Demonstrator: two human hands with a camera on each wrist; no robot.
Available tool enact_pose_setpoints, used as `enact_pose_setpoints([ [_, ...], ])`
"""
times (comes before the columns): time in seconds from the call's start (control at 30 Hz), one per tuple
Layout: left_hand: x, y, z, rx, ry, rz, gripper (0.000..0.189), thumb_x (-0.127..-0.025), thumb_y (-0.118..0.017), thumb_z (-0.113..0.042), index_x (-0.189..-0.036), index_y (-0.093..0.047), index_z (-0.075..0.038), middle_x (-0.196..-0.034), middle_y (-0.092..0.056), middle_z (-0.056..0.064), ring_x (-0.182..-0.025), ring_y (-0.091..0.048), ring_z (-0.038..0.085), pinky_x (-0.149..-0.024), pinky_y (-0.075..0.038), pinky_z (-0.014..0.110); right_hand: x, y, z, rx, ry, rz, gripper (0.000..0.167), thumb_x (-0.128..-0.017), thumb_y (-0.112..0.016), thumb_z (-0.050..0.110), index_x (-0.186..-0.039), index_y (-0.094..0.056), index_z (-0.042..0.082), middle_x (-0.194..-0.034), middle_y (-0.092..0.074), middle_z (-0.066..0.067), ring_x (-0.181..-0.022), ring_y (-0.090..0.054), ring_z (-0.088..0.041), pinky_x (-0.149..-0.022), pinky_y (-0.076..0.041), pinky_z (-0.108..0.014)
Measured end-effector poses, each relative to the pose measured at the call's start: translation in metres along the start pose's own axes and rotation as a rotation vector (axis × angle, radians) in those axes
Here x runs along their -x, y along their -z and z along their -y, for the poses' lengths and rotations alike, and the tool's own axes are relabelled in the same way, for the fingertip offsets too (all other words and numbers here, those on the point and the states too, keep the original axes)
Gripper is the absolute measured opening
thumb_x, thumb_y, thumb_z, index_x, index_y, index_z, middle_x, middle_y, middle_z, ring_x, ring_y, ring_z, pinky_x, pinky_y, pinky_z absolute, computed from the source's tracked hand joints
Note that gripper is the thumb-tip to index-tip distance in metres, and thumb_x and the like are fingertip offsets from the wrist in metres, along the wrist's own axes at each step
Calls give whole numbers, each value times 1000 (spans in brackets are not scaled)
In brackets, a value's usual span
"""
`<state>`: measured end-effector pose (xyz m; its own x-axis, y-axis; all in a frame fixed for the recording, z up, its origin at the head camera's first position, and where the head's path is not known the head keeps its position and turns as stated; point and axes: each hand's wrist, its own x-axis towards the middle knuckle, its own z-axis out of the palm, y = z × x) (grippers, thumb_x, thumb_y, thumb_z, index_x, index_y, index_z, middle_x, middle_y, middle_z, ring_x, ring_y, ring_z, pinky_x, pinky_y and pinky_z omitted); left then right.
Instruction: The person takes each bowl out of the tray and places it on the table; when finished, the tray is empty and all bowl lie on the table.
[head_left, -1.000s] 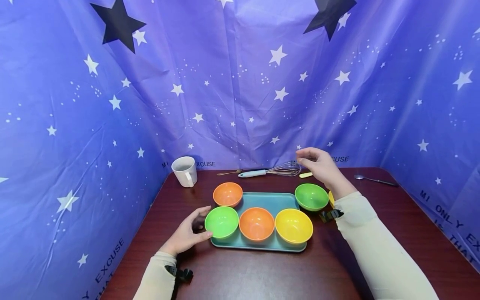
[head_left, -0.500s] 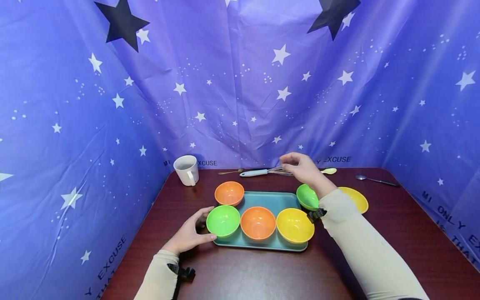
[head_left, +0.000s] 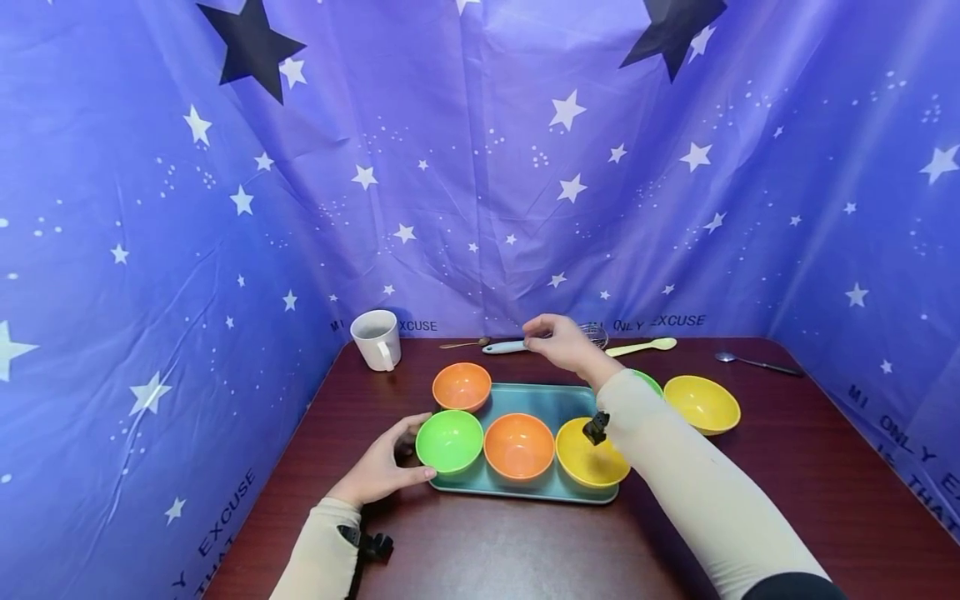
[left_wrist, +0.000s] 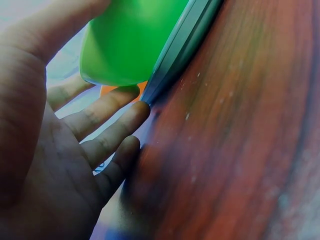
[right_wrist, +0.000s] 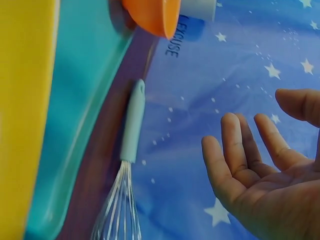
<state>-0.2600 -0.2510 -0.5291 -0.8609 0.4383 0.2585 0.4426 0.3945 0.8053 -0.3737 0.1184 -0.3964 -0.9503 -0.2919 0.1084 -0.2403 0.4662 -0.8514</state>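
Observation:
My left hand (head_left: pixel 384 468) is beside a light green bowl (head_left: pixel 450 442) on the left end of the teal tray (head_left: pixel 542 402). Its thumb lies at the bowl's near side; in the left wrist view the other fingers reach out fairly straight by the bowl's lower side and tray edge. Over the back of the tray hangs my right hand (head_left: pixel 564 343), holding nothing, fingers loosely bent. Seen in the head view, it covers part of a whisk (right_wrist: pixel 131 130) with a pale blue handle. An orange bowl (head_left: pixel 519 447) and a yellow bowl (head_left: pixel 588 458) share the tray.
Another orange bowl (head_left: pixel 462 387) sits at the tray's back left corner. To the right are a mostly hidden green bowl (head_left: pixel 649 382) and a second yellow bowl (head_left: pixel 702 404). A white mug (head_left: pixel 375 340), pale yellow spoon (head_left: pixel 641 347) and metal spoon (head_left: pixel 757 363) lie farther back.
My right hand has moved left, from above the green bowl at the right to over the whisk handle. My left hand stays beside the light green bowl; the view shifts slightly.

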Motion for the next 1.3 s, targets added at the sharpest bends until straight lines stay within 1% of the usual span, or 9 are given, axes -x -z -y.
enact_pose_setpoints([
  [0.17, -1, 0, 2, -10, 1, 0, 87, -83, -92, -30, -156, -46, -20, -125, -66, -5, -112, -63, 20, -98, -51, 39, -7, -23, 3, -10, -16, 17, 34, -97, -69, 12, -130, -67, 2, -123, -68, -17, -111, -63, -30, -93, -51, -42],
  [0.33, 0, 1, 0, -15, 3, 3, 86, -83, -91, -30, -156, -46, -21, -126, -65, -6, -113, -62, 19, -98, -51, 38, -15, -44, 5, -53, -78, 49, 36, -94, -72, 11, -128, -66, 0, -113, -68, -15, -98, -66, -28, -84, -56, -40],
  [0.4, 0, 1, 0, -19, -1, 5, 86, -83, -91, -30, -156, -46, -20, -126, -65, -6, -113, -62, 19, -98, -51, 38, -19, -51, 4, -80, -112, 66, 36, -94, -73, 11, -128, -66, 0, -110, -68, -14, -100, -68, -32, -86, -58, -42],
  [0.53, 1, 1, 0, -19, -11, 4, 86, -83, -91, -29, -156, -46, -18, -126, -65, -6, -113, -62, 19, -97, -51, 38, -24, -64, 5, -98, -157, 98, 41, -95, -72, 13, -132, -63, -1, -107, -69, -14, -114, -65, -41, -94, -56, -48],
  [0.73, 0, 2, -1, -11, -8, 4, 86, -83, -91, -30, -156, -47, -17, -127, -65, -6, -114, -62, 20, -98, -51, 40, -32, -76, 5, -87, -200, 135, 39, -96, -72, 14, -132, -64, 2, -118, -67, -14, -118, -65, -35, -95, -56, -48],
  [0.83, -1, 1, -1, -10, 1, 7, 87, -83, -91, -30, -156, -47, -17, -127, -65, -6, -114, -62, 19, -99, -51, 41, -35, -80, 3, -80, -230, 156, 38, -97, -71, 11, -134, -63, 3, -129, -64, -16, -121, -64, -33, -96, -56, -48],
  [1.0, -2, 1, -2, -21, 11, 11, 87, -83, -91, -32, -156, -46, -18, -127, -64, -7, -114, -62, 18, -99, -50, 40, -38, -84, 0, -98, -276, 206, 44, -98, -67, 4, -140, -59, -1, -147, -53, -19, -127, -59, -35, -95, -56, -51],
  [1.2, -2, 2, -2, -18, 7, 11, 87, -82, -91, -31, -156, -46, -18, -126, -64, -6, -114, -62, 19, -100, -50, 40, -42, -90, -6, -136, -321, 263, 47, -97, -63, -5, -144, -55, -5, -143, -53, -25, -117, -64, -35, -86, -60, -48],
  [1.3, -2, 3, -1, -20, 5, 12, 87, -83, -91, -31, -156, -46, -18, -127, -64, -6, -115, -62, 18, -100, -50, 39, -45, -92, -9, -162, -339, 285, 52, -97, -60, -9, -148, -51, -6, -146, -50, -27, -116, -65, -37, -83, -61, -46],
])
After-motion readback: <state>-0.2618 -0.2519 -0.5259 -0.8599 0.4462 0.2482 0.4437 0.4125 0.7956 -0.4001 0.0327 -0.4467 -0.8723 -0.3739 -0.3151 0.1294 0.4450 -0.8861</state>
